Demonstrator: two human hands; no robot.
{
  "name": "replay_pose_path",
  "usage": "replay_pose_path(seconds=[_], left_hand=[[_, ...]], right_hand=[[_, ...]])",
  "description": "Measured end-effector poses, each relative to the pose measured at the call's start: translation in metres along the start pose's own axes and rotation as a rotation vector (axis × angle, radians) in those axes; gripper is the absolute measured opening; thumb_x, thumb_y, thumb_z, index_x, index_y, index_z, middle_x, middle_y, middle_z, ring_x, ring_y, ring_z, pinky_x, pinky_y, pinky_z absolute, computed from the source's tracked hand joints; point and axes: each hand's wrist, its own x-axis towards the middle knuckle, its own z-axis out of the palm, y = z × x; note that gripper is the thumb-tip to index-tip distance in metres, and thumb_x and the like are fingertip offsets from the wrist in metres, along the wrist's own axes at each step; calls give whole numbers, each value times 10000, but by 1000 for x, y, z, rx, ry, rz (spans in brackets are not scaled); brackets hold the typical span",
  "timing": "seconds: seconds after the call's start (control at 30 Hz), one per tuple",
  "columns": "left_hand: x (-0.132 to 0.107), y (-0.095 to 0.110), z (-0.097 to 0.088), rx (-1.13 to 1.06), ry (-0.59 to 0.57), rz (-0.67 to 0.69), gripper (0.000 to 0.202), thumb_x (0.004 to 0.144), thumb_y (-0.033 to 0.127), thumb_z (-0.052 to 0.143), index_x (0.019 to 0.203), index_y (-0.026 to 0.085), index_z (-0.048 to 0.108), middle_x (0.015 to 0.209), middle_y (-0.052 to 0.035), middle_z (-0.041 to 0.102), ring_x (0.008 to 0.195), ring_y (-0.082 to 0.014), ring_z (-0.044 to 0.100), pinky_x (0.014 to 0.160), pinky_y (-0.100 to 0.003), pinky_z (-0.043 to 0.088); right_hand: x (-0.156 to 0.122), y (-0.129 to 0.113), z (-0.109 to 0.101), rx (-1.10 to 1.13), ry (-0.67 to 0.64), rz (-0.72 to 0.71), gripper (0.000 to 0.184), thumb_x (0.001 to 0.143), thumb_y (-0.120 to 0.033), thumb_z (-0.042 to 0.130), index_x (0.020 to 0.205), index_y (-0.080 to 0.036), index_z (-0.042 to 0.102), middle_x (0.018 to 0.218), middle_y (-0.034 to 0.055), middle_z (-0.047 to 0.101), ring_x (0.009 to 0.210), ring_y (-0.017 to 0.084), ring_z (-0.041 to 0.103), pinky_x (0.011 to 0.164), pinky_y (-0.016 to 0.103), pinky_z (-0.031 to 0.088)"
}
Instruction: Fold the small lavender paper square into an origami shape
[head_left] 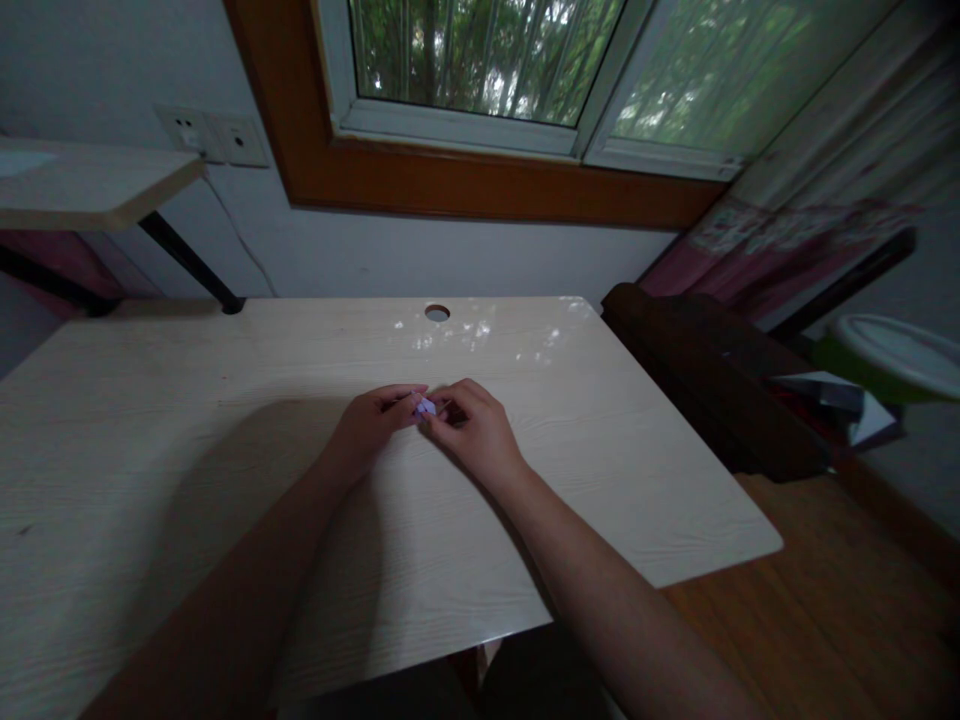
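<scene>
A small lavender piece that looks like folded paper (425,407) is held just above or on the pale wooden table (600,500); I cannot tell whether it touches the surface. My left hand (367,430) pinches its left side between thumb and fingers. From the right, my right hand (480,425) grips the same piece with thumb and fingertips. Both hands nearly meet around it, and the fingers cover much of its shape.
A round cable hole (437,313) is cut near the table's back edge. At the left stands a raised shelf (97,190) on black legs. Beyond the right edge are a dark wooden piece of furniture (675,350) and a green and white container (892,355).
</scene>
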Motion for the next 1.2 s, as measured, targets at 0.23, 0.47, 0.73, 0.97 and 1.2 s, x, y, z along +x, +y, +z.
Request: replay_pose_path(seconds=[0.23,0.47,0.73,0.97,1.2], left_hand=[[-1,2,1,55,7,16,388,782,418,737,1094,188,758,1084,-88,762,1028,-248,692,944,-406,533],[-2,9,0,130,-9,18,389,715,307,787,1087,202,746,935,-40,773,883,-203,703,871,-340,539],[-1,4,4,-9,-20,6,323,715,317,779,1006,190,719,874,-23,741,829,-176,708,846,-358,589],[-4,9,8,40,31,35,352,690,300,783,1009,177,696,769,7,695,708,-141,668,730,-298,590],[-4,6,6,-13,38,83,365,705,241,749,1059,188,678,782,14,667,711,-133,648,693,-268,564]], right_hand=[[-1,0,-1,-51,6,-31,188,851,-200,661,1026,-215,728,906,38,664,724,126,630,694,255,536],[0,-4,-2,-83,49,-30,192,853,-176,644,1016,-204,742,885,50,698,768,152,656,726,268,528],[-1,-7,-1,-104,106,46,109,839,-178,648,902,-199,734,810,30,725,710,154,662,683,269,521],[-4,-11,-1,-250,79,-71,119,896,-220,604,895,-209,723,881,47,694,739,145,640,680,258,502],[-6,-16,-4,-491,15,-249,202,961,-304,546,845,-211,683,877,78,683,787,183,603,681,303,461]])
